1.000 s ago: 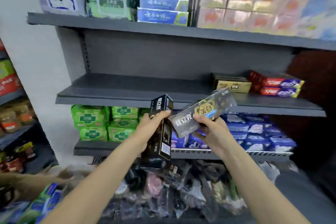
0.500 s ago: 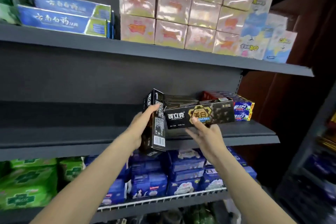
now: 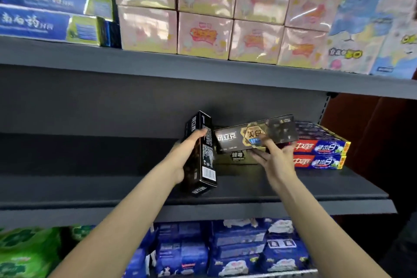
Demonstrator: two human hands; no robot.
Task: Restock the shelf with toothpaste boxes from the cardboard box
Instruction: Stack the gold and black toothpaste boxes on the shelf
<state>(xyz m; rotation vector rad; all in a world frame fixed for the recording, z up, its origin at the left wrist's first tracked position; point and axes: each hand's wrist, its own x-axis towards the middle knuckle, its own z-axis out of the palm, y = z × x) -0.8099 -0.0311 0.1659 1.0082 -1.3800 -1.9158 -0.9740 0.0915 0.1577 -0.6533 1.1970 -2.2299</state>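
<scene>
The middle shelf (image 3: 90, 189) is a long dark board, bare along its left stretch and stocked only toward the right, which is likely why both arms reach to that end: new stock is being added to the row already begun there. Against the right end lie two red-and-blue boxes (image 3: 320, 153), stacked flat with their long faces outward, and just left of them sits a low black stack (image 3: 237, 160) of the same brand as the boxes in hand, also laid lengthwise so the label reads from the aisle. The gold-label box (image 3: 255, 136) is held horizontal and slightly tilted, right over that black stack and touching or nearly touching its top; it appears to be on its way down as the next layer. The upright box (image 3: 202, 153) stands on end in the air in front of the shelf, to the left of the stack, probably kept out of the way until the first one is seated. The left hand (image 3: 187, 153) wraps round the upright box, thumb on the front face near its top and fingers curled behind. The right hand (image 3: 277, 158) is fairly open beneath the gold-label box, fingers spread under its lower edge and the thumb pressing up on the front face, pinching it lightly. The cardboard box is not in view.
</scene>
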